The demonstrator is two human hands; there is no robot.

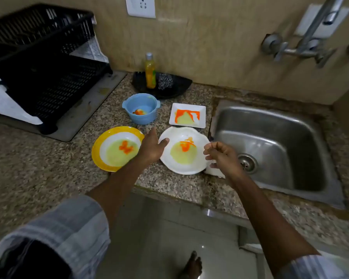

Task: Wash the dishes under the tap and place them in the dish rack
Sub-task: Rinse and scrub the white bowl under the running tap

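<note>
Dishes are all still dirty on the desk [38, 168], so by my reckoning the washing has hardly begun. Nearest the front edge, the white plate [197, 164] lies smeared with yellow-green and orange right beside the sink [270, 150], and both hands are closing in on it. The left hand [152, 147] hovers at its left rim with its fingers [164, 141] straight and apart, holding nothing. The right hand [223, 156] hangs over its right rim, fingers loosely curled, also holding nothing; whether either one touches the plate I cannot tell. To the left sits the yellow-rimmed plate [101, 148], equally smeared. Further back stand the blue bowl [141, 111] and the square white plate [187, 115], both stained. Behind them, against the wall, a soap bottle [150, 72] and a steel scrubber [165, 81] rest on a black tray [179, 85]. The sink looks dry and no water runs from the tap [302, 49]. At the far left corner the black dish rack [48, 77] shows no dishes. All four pieces remain to wash and rack.
</note>
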